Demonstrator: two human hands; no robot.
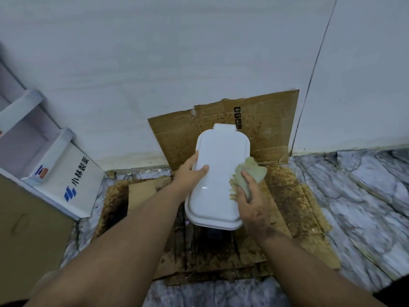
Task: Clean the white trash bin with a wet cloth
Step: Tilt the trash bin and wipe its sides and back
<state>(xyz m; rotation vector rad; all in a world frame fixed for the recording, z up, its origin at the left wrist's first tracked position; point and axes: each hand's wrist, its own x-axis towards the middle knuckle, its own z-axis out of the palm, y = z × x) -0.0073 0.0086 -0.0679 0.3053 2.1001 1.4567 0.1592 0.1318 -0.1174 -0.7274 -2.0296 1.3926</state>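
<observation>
The white trash bin (219, 171) stands on stained cardboard by the wall; I see mostly its closed glossy lid from above. My left hand (190, 173) grips the lid's left edge, thumb lying on top. A beige frayed cloth (250, 173) is pressed against the lid's right edge, and my right hand (252, 202) is closed around it. The bin's body below the lid is mostly hidden.
Stained brown cardboard (285, 196) covers the floor under the bin and leans up the white wall (177, 63). A white printed box (66, 173) and a brown carton (26, 229) stand at the left. Marble-patterned floor (365, 196) spreads to the right.
</observation>
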